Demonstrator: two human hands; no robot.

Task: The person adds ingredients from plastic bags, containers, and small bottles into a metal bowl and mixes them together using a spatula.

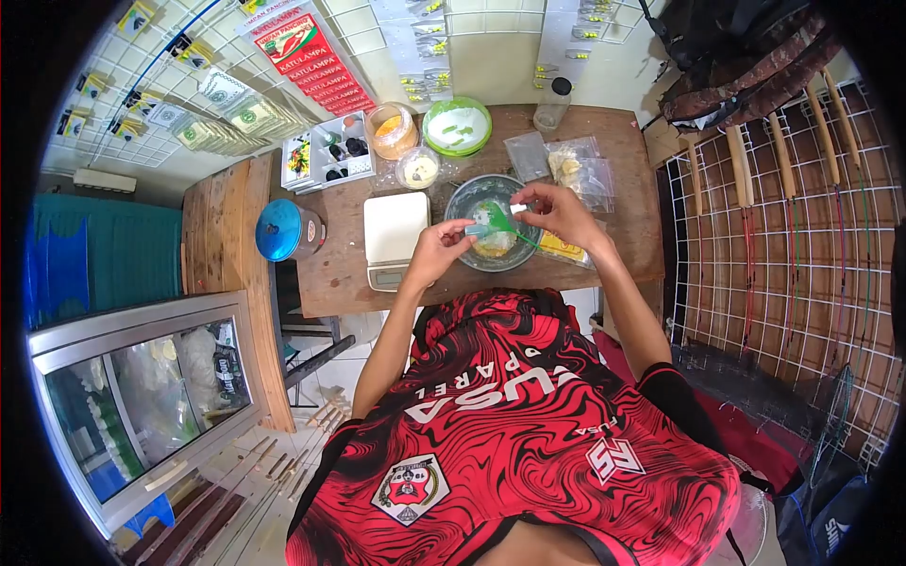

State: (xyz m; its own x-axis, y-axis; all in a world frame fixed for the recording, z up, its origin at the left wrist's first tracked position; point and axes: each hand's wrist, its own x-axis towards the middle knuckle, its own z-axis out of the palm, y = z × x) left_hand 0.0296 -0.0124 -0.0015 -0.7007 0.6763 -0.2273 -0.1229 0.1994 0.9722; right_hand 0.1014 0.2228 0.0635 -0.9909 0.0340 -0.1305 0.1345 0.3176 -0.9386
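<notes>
My left hand (pixel 444 250) pinches a small translucent bottle (pixel 479 230) that lies sideways over a grey bowl (pixel 459 259). Between the fingertips of my right hand (pixel 559 213) is a small white cap (pixel 518 208), apart from the bottle. Both hands hover over the bowl's rim. Inside the bowl, a pale yellowish and whitish mix (pixel 493 247) shows in part. A green spoon-like tool (pixel 501 219) rests there, its thin handle reaching over the right rim. The bottle's contents are too small to make out.
A white scale (pixel 396 229) stands left of the bowl, a blue-lidded container (pixel 279 230) farther left. Behind are a small tub (pixel 418 169), an orange-filled jar (pixel 393 132), a green bowl of white powder (pixel 457 126) and a dark-lidded jar (pixel 552 106). Plastic bags (pixel 590 179) and a yellow packet (pixel 561 246) lie right.
</notes>
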